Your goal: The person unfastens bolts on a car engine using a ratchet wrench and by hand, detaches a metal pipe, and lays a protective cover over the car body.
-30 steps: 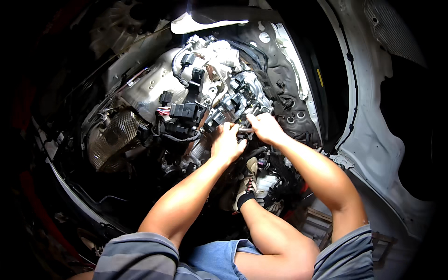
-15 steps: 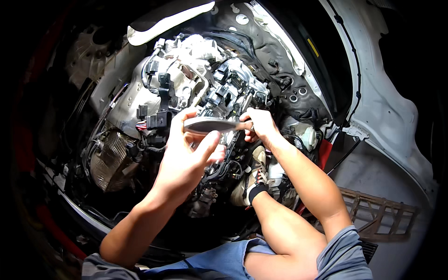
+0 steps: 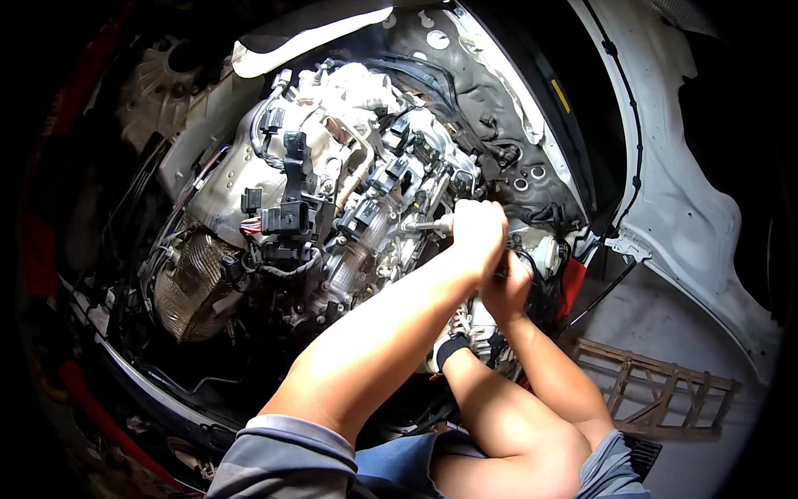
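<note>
1. Your left hand has swung rightward since the earlier frame and is closed around a metal rod.
2. That rod points left over the engine.
3. Your right hand curls just below; its grip is hidden.
4. Room opens between your right forearm and the white body panel's edge.

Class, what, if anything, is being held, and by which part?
Left hand grips a metal rod by its right end; right hand: cannot be told.
</note>
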`<state>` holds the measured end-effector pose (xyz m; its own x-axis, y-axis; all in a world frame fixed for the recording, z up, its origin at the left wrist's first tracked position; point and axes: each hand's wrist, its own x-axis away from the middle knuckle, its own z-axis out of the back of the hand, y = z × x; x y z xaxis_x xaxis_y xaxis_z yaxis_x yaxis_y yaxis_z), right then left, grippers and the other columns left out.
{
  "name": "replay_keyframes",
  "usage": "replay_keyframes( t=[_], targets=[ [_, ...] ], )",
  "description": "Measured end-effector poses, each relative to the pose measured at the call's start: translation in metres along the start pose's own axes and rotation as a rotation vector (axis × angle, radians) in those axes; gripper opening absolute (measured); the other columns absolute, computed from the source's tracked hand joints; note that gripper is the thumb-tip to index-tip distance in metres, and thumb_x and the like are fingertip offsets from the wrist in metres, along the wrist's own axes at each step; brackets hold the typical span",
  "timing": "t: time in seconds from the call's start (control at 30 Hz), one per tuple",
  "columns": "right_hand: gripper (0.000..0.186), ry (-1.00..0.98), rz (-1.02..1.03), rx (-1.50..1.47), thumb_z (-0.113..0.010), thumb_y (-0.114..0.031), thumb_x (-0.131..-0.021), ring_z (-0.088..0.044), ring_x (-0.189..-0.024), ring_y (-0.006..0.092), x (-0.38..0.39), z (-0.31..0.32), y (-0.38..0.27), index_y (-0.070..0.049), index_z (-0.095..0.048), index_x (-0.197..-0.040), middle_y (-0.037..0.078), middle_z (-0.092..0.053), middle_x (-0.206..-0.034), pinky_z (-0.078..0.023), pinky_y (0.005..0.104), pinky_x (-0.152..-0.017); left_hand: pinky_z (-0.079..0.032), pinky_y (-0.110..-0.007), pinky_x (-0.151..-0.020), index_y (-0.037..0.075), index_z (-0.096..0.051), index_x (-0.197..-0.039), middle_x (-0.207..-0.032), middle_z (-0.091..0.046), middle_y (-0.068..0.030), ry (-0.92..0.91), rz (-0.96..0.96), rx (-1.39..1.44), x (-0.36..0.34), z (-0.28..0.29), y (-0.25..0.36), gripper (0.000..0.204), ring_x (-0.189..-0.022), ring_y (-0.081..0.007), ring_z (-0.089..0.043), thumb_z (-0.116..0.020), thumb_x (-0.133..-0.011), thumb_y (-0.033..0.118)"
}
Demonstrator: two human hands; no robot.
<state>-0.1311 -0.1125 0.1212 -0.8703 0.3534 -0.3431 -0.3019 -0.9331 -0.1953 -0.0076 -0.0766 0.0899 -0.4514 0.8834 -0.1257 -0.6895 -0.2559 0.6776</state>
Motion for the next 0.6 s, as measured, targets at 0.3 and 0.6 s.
replay_keyframes(
  t=[0.3, 0.6],
  targets=[
    [0.053, -0.430, 0.420, 0.043, -0.063, -0.001, -0.076, -0.047, -0.134, 0.0335, -0.044, 0.023, -0.016, -0.010, -0.063, -0.129, 0.017, -0.052, -0.141, -0.039, 0.0446, -0.109, -0.037, -0.038, -0.104, 0.007, -0.074, -0.103, -0.110, -0.070, -0.0056, 0.007, -0.692, -0.470, 0.092, 0.001, -0.032, 0.030, -0.113, -0.0207, -0.058, -0.055, -0.088, 0.024],
    [0.034, -0.625, 0.623, 0.087, -0.071, -0.011, -0.079, -0.059, -0.120, 0.0332, -0.071, -0.021, -0.037, -0.005, -0.066, -0.111, 0.015, -0.064, -0.123, -0.048, 0.0430, -0.104, -0.020, -0.054, -0.123, -0.003, -0.068, -0.113, -0.132, -0.060, -0.0193, -0.311, -0.614, -0.239, 0.202, 0.100, -0.057, 0.039, -0.139, -0.0353, -0.043, -0.054, -0.087, 0.022]
  ],
)
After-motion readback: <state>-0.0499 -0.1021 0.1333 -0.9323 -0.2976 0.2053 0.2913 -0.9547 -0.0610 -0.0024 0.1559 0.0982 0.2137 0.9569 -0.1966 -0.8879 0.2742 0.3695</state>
